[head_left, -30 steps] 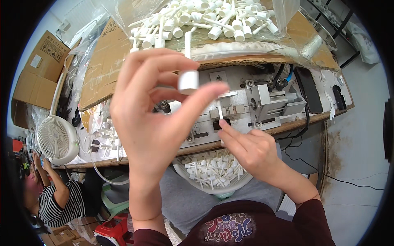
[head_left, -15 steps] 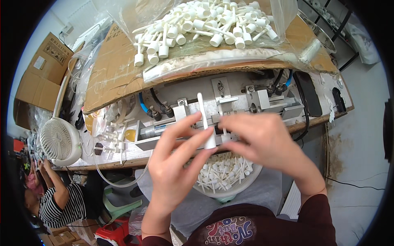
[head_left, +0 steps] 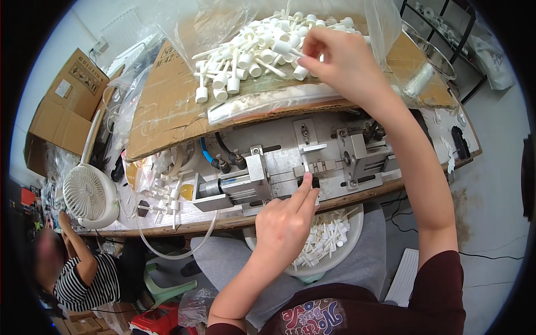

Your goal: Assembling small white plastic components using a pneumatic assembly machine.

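Note:
My right hand (head_left: 349, 64) is over the heap of white stemmed caps (head_left: 251, 50). Its thumb and finger pinch the stem of one white cap (head_left: 283, 48). My left hand (head_left: 285, 223) is at the metal fixture, its index and middle fingers stretched forward. The index fingertip presses at the small clamp block (head_left: 321, 167), by a white stem (head_left: 306, 161) that stands out from it. What lies under those fingers is hidden. Below the left hand, a round white basket (head_left: 357, 223) holds many more stemmed caps.
Metal cylinders (head_left: 211, 188) with hoses flank the fixture. The heap lies in clear plastic on a cardboard sheet (head_left: 162, 123). A white fan (head_left: 89, 195) stands at the left. Loose white pieces (head_left: 167, 201) lie near it. A person in a striped top (head_left: 97, 279) sits at lower left.
My right hand has moved from the fixture up to the heap and pinches a cap's stem there. My left hand no longer holds the long white piece; its fingers now reach onto the fixture.

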Demonstrator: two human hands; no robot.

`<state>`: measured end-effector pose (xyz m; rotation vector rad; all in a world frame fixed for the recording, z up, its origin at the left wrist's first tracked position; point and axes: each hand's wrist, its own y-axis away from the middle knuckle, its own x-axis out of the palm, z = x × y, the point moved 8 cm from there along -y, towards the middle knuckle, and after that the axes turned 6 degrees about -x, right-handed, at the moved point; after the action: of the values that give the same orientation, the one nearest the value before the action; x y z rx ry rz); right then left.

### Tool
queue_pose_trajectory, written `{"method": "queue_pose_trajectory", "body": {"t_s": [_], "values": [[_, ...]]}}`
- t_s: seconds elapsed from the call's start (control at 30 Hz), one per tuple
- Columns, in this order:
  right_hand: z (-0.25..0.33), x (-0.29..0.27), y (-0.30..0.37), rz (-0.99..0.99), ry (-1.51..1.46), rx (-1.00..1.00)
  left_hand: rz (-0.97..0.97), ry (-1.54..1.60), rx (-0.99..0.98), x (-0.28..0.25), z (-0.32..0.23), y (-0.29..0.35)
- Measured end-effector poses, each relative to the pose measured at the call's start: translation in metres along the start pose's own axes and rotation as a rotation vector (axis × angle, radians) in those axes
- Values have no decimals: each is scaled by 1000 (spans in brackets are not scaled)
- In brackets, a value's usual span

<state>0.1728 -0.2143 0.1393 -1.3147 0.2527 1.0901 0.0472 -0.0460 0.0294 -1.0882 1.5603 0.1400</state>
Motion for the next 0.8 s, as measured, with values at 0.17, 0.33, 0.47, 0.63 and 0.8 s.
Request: {"method": "queue_pose_trajectory", "body": {"t_s": [0.17,0.33,0.47,0.63,0.8], "values": [[19,-25,48,-73,-446,132,6,-35,6,5,0,-1],[42,-32,99,-68,-645,32,23,-57,20,2,0,-3],[43,-30,132,-61,-710,204,17,-45,4,2,0,-4],[58,-34,158,17,-402,98,-45,36,14,-5,3,0],[76,-22,182,33,-131,-42,-233,364,-57,-40,17,-18]]}}
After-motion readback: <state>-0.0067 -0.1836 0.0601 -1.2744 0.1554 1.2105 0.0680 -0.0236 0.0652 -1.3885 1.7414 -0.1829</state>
